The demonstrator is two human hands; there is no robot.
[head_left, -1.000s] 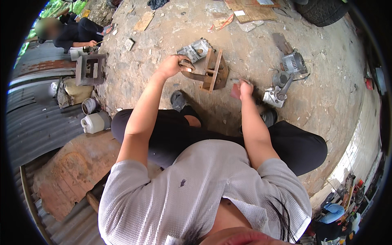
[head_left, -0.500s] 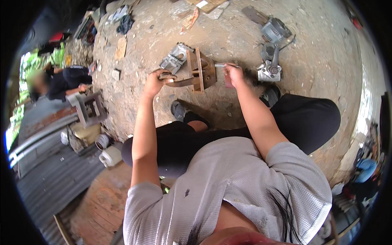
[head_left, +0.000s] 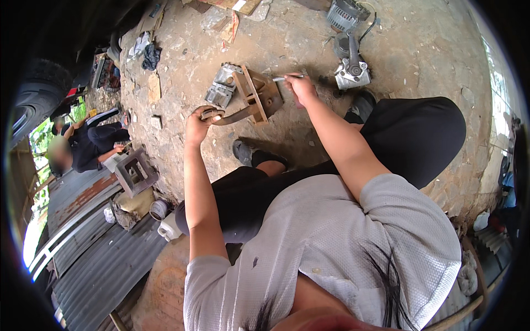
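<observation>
A rusty metal bracket point(head_left: 269, 95) with a flat flange is tilted above the floor in front of my feet. From it a curved rusty arm point(head_left: 236, 116) runs left to a rounded end, where the fingers of my left hand point(head_left: 197, 124) are wrapped. My right hand point(head_left: 301, 90) is closed round a thin tool with a pale metal shaft point(head_left: 280, 79); its tip is at the bracket's right side. The tool's kind cannot be made out, and its handle is mostly hidden in my fist. Just behind the bracket lies a grey cast-metal housing point(head_left: 222, 87).
At the right are a silver metal part with a lever point(head_left: 352, 74) and a finned grey motor unit point(head_left: 343, 16). On the left stand a grey metal frame point(head_left: 134, 172), a white jug point(head_left: 169, 227) and corrugated sheets point(head_left: 110, 265). Another person point(head_left: 88, 140) sits beyond the frame.
The view has swung, so the floor things sit farther left and higher. The bracket is tilted more. Both hands keep their holds, and the tool's tip is now nearer the bracket's upper right edge.
</observation>
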